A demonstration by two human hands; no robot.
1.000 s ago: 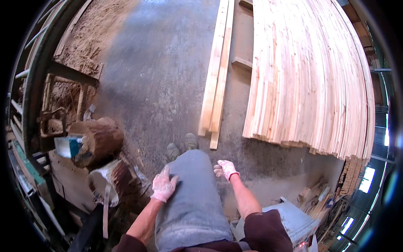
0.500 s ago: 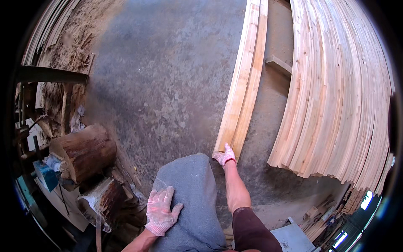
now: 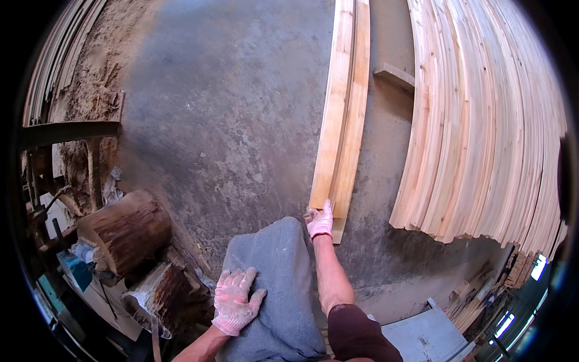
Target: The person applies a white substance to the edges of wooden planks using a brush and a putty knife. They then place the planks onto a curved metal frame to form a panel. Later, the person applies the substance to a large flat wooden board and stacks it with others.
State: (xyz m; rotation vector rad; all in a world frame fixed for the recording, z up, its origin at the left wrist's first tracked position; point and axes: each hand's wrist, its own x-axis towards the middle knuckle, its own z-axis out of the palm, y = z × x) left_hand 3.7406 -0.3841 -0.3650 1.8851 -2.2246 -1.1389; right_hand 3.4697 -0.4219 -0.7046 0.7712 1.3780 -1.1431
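My left hand (image 3: 236,301), in a whitish-pink knit glove, lies on my grey-clad thigh (image 3: 268,265) with its fingers spread. My right hand (image 3: 319,222), gloved the same way, grips the near end of a long pale wooden plank (image 3: 332,120); the thumb rests on top and the other fingers are partly hidden at its end. Close along the right of that plank runs a second plank (image 3: 354,133), whose near end reaches past my right hand toward me.
At right lies a broad stack of long planks (image 3: 470,151), with a short wood piece (image 3: 395,76) at its left. Two cut logs (image 3: 129,229) lie at left by a dark metal frame (image 3: 69,134). A pale panel (image 3: 422,335) stands at lower right. Dark concrete floor (image 3: 223,139) spans the middle.
The two planks have shifted left in view. The right plank's end now sticks out nearer than the held one's. My right hand stays on the plank end; my left hand stays on my thigh.
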